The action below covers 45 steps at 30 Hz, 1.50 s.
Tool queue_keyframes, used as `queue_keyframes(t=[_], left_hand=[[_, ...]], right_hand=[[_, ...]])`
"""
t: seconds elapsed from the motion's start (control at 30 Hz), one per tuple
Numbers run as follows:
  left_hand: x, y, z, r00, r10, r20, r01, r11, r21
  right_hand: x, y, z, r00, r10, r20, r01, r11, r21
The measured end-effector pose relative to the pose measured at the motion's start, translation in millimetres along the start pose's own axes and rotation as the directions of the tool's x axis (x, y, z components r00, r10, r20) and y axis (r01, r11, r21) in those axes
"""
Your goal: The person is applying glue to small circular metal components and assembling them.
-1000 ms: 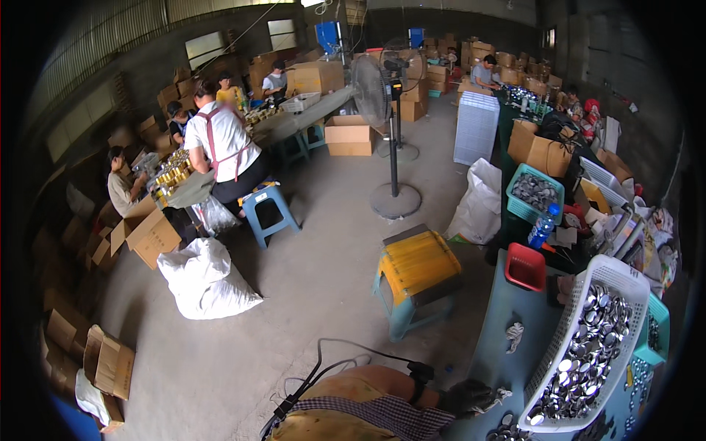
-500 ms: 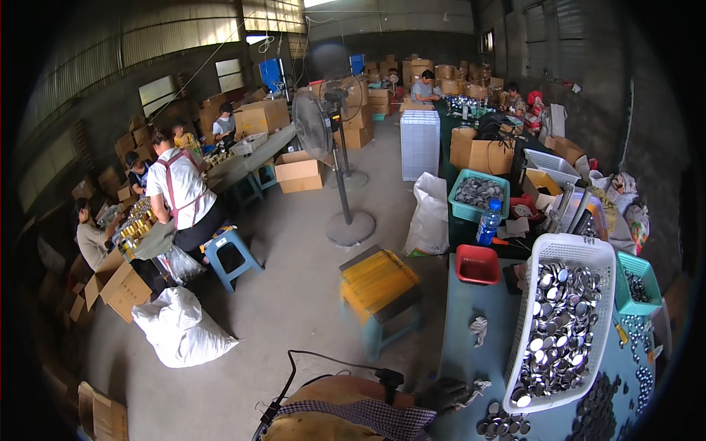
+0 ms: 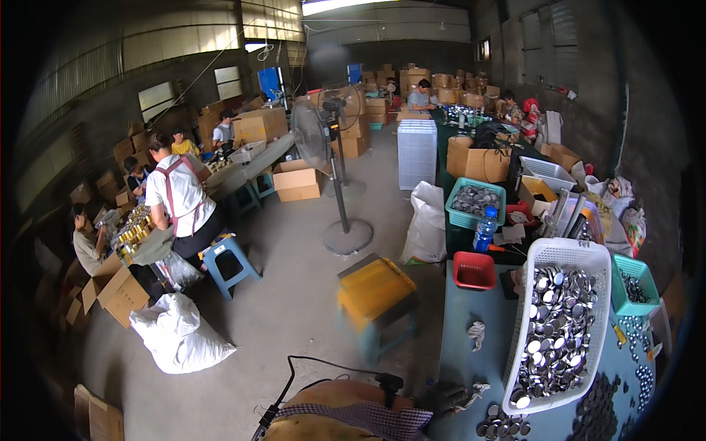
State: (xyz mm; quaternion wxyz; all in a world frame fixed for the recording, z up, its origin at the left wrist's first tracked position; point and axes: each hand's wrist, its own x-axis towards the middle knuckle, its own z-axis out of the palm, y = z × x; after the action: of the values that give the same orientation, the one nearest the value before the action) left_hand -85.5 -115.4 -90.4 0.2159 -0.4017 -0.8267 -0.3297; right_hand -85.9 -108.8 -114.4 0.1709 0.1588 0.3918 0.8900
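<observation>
At the lower edge, my left hand (image 3: 441,399) seems to wear a dark glove and rests low at the near edge of the blue-green table (image 3: 460,353). A crumpled pale cloth or glove end (image 3: 474,393) lies against its fingers; whether it is held I cannot tell. Beside it on the table is a small pile of round metal caps (image 3: 501,425). A white plastic basket (image 3: 604,323) full of shiny round metal caps (image 3: 553,323) stands just beyond. My right hand is out of view.
A red tray (image 3: 474,270), a crumpled rag (image 3: 476,334) and dark discs (image 3: 597,408) share the table. Green baskets (image 3: 634,283) hold small parts. Left of the table are a yellow-topped stool (image 3: 376,290), a standing fan (image 3: 340,169) and a white sack (image 3: 176,334). Several people work at other tables.
The view has shifted slightly, so the scene sits a little differently in it. My gloved hand stays by the pale cloth, with hardly any movement. The caps and baskets stay in place.
</observation>
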Motion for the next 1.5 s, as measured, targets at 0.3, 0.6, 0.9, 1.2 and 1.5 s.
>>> queue_keyframes(t=[0.3,0.6,0.9,1.2,1.5], left_hand=[[-3.9,6.1,-9.9,0.997,-0.062,-0.038,0.063,0.998,0.016],[-5.5,0.8,13.1,0.993,-0.086,-0.08,0.087,0.996,0.011],[-15.5,-10.0,33.1,0.992,-0.035,-0.121,0.037,0.999,0.014],[5.3,6.7,-21.1,0.994,-0.079,-0.08,0.074,0.995,-0.063],[29.2,36.6,-56.7,0.981,-0.171,-0.087,0.121,0.906,-0.405]], right_hand=[[-12.1,18.0,53.4,0.976,-0.129,-0.177,-0.146,0.22,-0.965],[-17.9,13.8,102.1,0.958,-0.116,-0.261,-0.24,0.166,-0.956],[-31.1,-2.0,190.0,0.963,-0.149,-0.225,-0.211,0.106,-0.972],[-77.1,-48.0,285.4,0.943,-0.328,0.06,0.102,0.114,-0.988],[-144.2,-85.8,305.8,0.805,-0.535,0.258,0.345,0.067,-0.936]])
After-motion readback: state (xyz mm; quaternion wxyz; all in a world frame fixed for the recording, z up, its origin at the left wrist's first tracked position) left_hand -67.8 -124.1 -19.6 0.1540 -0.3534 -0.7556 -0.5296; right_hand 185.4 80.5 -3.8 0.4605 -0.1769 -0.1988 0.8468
